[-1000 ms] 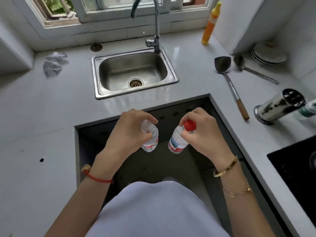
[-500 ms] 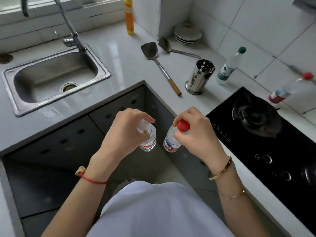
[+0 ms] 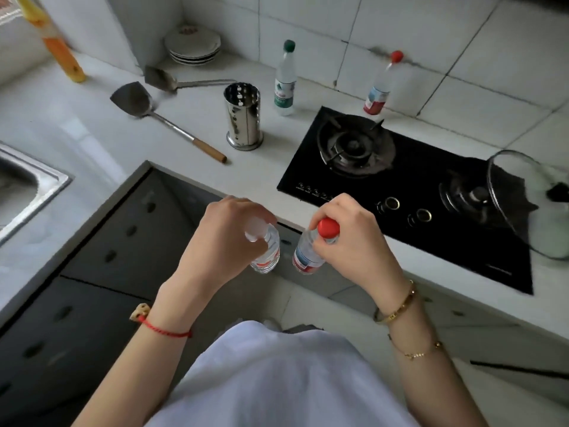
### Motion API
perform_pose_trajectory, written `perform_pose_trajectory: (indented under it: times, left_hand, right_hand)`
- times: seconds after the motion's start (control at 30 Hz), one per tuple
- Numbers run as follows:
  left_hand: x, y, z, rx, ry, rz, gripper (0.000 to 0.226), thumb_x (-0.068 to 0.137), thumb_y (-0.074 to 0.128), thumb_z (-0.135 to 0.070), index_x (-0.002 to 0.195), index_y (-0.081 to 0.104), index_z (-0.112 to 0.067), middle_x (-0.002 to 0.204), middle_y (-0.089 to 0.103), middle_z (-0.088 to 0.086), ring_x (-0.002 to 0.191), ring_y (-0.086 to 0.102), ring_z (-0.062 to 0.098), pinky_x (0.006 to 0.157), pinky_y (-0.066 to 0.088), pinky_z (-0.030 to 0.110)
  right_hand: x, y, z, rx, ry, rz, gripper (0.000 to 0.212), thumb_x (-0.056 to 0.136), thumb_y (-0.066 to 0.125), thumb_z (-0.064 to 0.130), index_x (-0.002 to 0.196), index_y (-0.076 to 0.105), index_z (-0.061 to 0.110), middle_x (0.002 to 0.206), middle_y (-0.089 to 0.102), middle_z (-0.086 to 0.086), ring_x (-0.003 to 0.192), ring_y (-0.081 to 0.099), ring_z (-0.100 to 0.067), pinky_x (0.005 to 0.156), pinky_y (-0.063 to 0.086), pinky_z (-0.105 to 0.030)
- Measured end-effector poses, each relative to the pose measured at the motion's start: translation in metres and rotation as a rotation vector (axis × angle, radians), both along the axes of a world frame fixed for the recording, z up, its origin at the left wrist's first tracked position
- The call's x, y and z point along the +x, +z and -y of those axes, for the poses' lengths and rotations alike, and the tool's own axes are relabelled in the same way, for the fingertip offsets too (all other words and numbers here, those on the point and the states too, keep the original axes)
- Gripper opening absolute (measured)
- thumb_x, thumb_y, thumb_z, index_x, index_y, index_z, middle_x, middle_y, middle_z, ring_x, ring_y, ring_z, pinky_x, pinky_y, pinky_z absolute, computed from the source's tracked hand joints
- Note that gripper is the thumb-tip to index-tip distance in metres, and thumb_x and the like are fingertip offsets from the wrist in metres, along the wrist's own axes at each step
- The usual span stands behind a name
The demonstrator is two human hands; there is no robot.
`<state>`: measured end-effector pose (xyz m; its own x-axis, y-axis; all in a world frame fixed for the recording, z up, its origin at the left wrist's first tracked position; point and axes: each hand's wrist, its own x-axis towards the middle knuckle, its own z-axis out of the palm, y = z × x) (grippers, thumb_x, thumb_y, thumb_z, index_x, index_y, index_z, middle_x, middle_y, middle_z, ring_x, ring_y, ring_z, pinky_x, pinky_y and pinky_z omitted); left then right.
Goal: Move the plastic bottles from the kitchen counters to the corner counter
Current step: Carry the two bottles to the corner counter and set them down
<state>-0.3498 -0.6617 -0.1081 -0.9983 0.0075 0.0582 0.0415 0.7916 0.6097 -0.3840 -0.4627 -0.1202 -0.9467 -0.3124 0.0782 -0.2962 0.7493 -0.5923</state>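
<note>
Your left hand (image 3: 229,238) is closed around a clear-capped bottle (image 3: 265,251); your right hand (image 3: 348,238) is closed around a red-capped bottle (image 3: 309,252). Both hang upright by their necks, just off the bench (image 3: 191,131) edge. The corner with the plates (image 3: 193,46) lies ahead and left, probably nearer your left hand.

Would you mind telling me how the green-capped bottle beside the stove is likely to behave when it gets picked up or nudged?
The green-capped bottle stands tall and narrow on the counter, so a sideways nudge could tip it, and it might then roll. It looks like clear thin plastic, probably light, yielding under a firm squeeze. Its fill level is unclear.
</note>
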Motion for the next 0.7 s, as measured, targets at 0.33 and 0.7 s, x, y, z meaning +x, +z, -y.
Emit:
perform_pose_trajectory:
  times: [0.33,0.7]
  left_hand:
    - [-0.022,-0.002,-0.022,-0.018,-0.380,0.027,0.037,0.062,0.068,-0.007,0.091,0.073,-0.029,0.093,0.070,-0.013,0.084,0.055,0.009,0.073,0.044,0.021]
    - [-0.028,-0.006,-0.061,-0.007,-0.783,0.042,0.035,0.063,0.068,-0.008,0.093,0.073,-0.026,0.095,0.071,-0.010,0.088,0.059,0.012,0.077,0.049,0.027]
  right_hand:
    - [0.057,-0.004,-0.021,-0.010,-0.383,0.018,0.015,0.073,0.067,0.010,0.082,0.063,0.022,0.094,0.052,0.008,0.084,0.055,-0.008,0.073,0.048,-0.021]
    - [0.120,-0.012,-0.034,-0.019,-0.762,0.028,0.015,0.074,0.069,0.017,0.084,0.062,0.026,0.095,0.052,0.008,0.085,0.056,-0.012,0.073,0.046,-0.020]
